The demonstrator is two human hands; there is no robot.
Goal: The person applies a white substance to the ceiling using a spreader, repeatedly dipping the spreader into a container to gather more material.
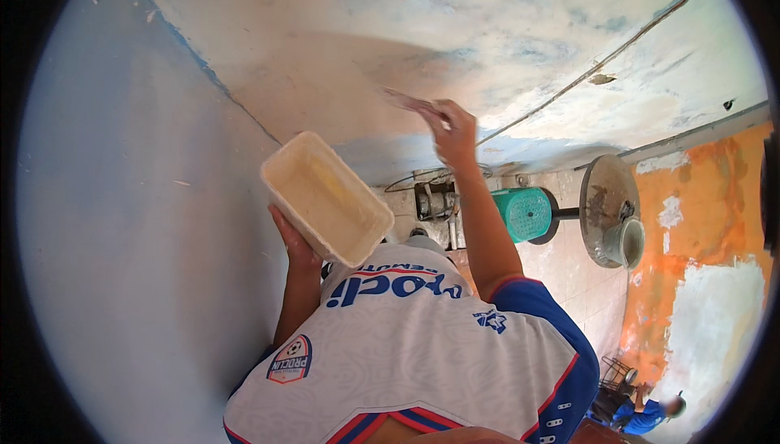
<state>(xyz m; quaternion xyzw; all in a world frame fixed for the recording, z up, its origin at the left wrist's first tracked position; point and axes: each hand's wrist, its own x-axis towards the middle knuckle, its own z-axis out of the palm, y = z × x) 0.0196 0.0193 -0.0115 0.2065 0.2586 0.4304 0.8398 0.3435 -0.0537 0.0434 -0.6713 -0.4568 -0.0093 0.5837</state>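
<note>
My left hand grips a rectangular, cream-colored plastic container with a pale residue inside, tilted below the wall surface. My right hand is shut on a thin flat blade, likely a putty knife, held against or just off the patchy white and pale-blue wall; motion blur hides whether it touches. A smooth pale-blue wall surface runs along my left, meeting the patchy one at a rough seam.
Below stand a turquoise plastic stool, a round stained table carrying a bucket, and some tools with cables. An orange, partly white wall is at right. Another person in blue works at the lower right.
</note>
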